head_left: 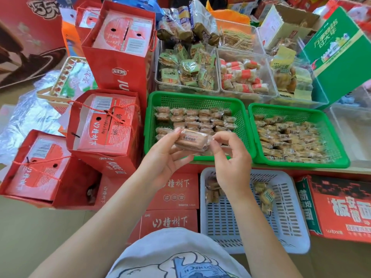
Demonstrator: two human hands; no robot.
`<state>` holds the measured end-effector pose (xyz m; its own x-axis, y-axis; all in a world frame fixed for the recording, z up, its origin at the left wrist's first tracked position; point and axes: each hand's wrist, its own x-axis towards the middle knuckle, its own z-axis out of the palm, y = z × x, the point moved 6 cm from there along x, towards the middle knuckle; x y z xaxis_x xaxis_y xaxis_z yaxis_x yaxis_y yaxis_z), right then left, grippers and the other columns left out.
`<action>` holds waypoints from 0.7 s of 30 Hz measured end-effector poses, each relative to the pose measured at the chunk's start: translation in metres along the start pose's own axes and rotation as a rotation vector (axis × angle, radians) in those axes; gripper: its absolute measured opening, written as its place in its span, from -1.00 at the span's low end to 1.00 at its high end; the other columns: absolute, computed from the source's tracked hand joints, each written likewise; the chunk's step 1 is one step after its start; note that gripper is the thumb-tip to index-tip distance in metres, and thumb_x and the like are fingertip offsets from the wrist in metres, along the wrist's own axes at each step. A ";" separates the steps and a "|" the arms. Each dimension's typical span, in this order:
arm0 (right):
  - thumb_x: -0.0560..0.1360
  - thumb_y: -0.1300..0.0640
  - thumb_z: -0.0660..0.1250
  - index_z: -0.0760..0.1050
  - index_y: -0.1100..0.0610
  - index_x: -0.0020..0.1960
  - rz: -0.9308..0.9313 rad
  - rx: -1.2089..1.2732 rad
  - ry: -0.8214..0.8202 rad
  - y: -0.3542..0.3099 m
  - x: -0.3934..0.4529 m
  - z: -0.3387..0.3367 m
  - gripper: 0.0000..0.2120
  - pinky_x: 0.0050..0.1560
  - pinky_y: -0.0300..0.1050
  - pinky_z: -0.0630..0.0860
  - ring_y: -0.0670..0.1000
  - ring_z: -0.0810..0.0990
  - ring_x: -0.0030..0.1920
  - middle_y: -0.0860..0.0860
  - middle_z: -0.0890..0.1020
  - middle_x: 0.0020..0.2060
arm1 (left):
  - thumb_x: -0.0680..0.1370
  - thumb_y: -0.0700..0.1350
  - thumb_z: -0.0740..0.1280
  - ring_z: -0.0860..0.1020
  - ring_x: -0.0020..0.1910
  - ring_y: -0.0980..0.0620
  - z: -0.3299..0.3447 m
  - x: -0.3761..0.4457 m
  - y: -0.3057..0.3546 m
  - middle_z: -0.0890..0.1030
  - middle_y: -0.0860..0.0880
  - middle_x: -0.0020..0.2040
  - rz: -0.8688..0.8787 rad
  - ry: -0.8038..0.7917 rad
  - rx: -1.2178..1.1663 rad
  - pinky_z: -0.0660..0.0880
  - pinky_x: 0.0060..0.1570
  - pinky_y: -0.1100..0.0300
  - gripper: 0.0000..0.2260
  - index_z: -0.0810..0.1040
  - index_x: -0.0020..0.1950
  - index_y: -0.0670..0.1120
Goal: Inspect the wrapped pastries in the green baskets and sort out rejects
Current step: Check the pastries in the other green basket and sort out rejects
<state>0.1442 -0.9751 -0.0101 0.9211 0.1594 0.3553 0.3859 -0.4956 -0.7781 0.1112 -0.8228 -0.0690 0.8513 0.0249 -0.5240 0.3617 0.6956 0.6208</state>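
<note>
Two green baskets stand side by side on a low shelf: the left green basket (150, 121) holds rows of wrapped pastries (192, 117), the right green basket (297, 162) is filled with many more. My left hand (162, 155) grips one clear-wrapped pastry (191, 140) from below, above the left basket's front edge. My right hand (230, 157) pinches the wrapper's right end between thumb and forefinger. A white slotted basket (287, 213) below the shelf holds a few wrapped pastries (265, 197).
Red gift bags (118, 63) with boxes crowd the left. Clear tubs of other wrapped snacks (186, 73) sit behind the green baskets, with a green carton (339, 55) at the right. Red cartons (172, 193) stand beneath the shelf.
</note>
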 end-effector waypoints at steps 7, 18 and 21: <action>0.68 0.04 0.18 0.52 0.04 0.08 0.323 0.331 -0.133 0.021 0.007 0.017 -0.84 0.08 -0.07 0.56 -0.03 0.60 0.04 -0.09 0.62 0.00 | 0.52 -0.15 0.36 0.65 0.05 -0.05 -0.004 0.013 0.012 0.63 -0.12 0.09 0.158 -0.087 -0.071 0.61 0.15 0.09 -0.74 0.55 0.21 -0.11; 0.58 0.22 0.37 0.32 0.05 0.35 0.885 0.514 -0.319 0.086 0.015 0.072 -0.60 -0.26 -0.08 0.63 0.15 0.72 -0.14 0.10 0.64 0.16 | 0.49 -0.08 0.49 0.35 0.47 0.12 -0.059 0.069 0.003 0.37 0.05 0.51 0.241 0.051 0.669 0.33 0.43 0.05 -0.25 0.19 0.59 0.19; 0.56 0.16 0.40 0.33 -0.10 0.32 0.750 0.277 -0.279 0.105 0.041 0.083 -0.58 0.07 0.03 0.62 0.04 0.64 0.13 -0.05 0.52 0.28 | 0.59 -0.06 0.34 0.15 0.58 -0.03 -0.097 0.113 0.001 0.19 -0.06 0.61 0.214 0.412 1.250 0.17 0.53 0.00 -0.34 0.12 0.63 -0.04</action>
<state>0.2267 -0.9498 -0.1202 0.9033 0.0942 -0.4185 -0.3676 -0.3330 -0.8683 0.1708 -0.7491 -0.1843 0.8386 0.4185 -0.3488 0.5278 -0.4659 0.7101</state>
